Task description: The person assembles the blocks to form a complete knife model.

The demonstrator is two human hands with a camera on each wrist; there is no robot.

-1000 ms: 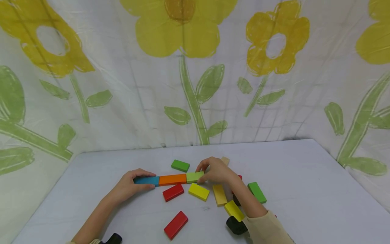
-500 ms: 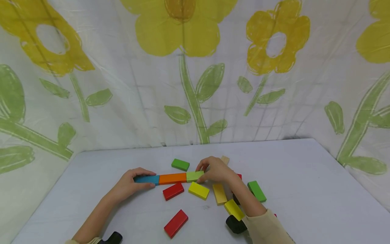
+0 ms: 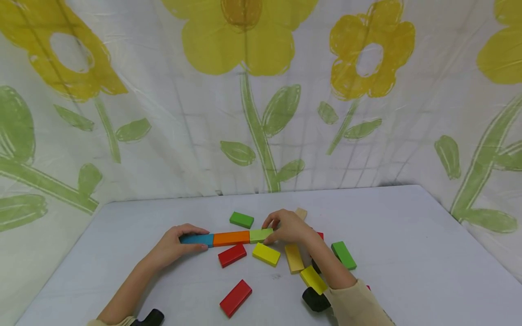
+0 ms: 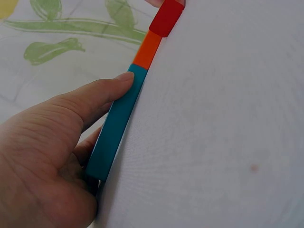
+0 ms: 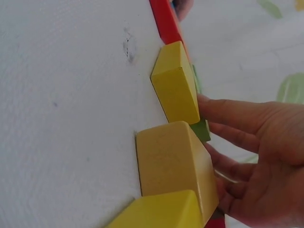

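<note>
A blue block (image 3: pixel 197 240), an orange block (image 3: pixel 231 238) and a light green block (image 3: pixel 260 235) lie end to end in one straight row. My left hand (image 3: pixel 173 246) grips the blue block at the row's left end, thumb along the near side and fingers behind. In the left wrist view the thumb presses near the blue block's (image 4: pixel 116 126) joint with the orange one (image 4: pixel 147 49). At the other end my right hand (image 3: pixel 290 228) pinches the light green block between thumb and fingers. From the right wrist, a yellow block (image 5: pixel 175 83) partly hides that block.
Just in front of the row lie a red block (image 3: pixel 232 256) and a yellow block (image 3: pixel 266 254). A green block (image 3: pixel 241 220) sits behind it. Tan (image 3: pixel 294 259), yellow (image 3: pixel 313 280) and green (image 3: pixel 344 256) blocks surround my right forearm. Another red block (image 3: pixel 236 298) is nearer me.
</note>
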